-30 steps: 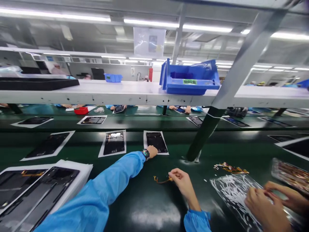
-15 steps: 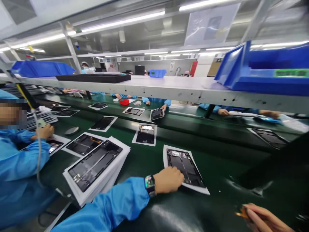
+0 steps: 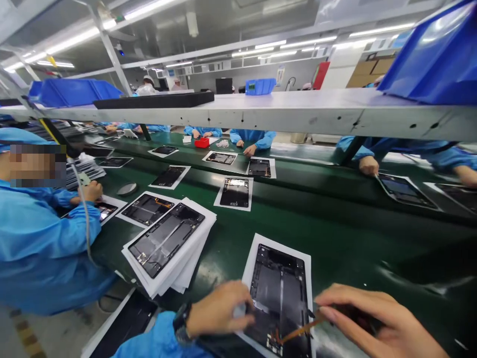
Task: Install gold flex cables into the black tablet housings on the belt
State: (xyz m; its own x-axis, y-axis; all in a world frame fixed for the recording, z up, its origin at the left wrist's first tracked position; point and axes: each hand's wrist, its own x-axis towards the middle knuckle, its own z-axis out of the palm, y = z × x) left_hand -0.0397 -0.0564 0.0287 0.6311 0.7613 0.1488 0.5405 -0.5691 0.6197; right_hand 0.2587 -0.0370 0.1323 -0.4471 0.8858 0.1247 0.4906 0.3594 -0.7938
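A black tablet housing [image 3: 281, 288] lies on a white sheet in front of me, with a pale strip down its middle. My right hand [image 3: 376, 318] pinches one end of a thin orange flex cable [image 3: 303, 329] over the housing's lower right edge. The cable's other end reaches a small connector area [image 3: 275, 343] near the bottom. At the housing's left edge is my left hand [image 3: 221, 308], slightly blurred, thumb and forefinger apart with a gap between them. To its upper left stands a stack of similar housings [image 3: 167, 238] interleaved with white sheets.
More housings on sheets, such as this one [image 3: 234, 191], lie along the green bench [image 3: 335, 223]. A co-worker in a blue sleeve [image 3: 74, 223] works at left. Above runs a white shelf [image 3: 298, 117] with blue bins [image 3: 428, 54]. A round metal lid-like disc [image 3: 126, 189] lies left.
The housing in front of me now lies closer. My left hand has drawn back to its left edge, and my right hand has brought the orange flex cable over it from the right.
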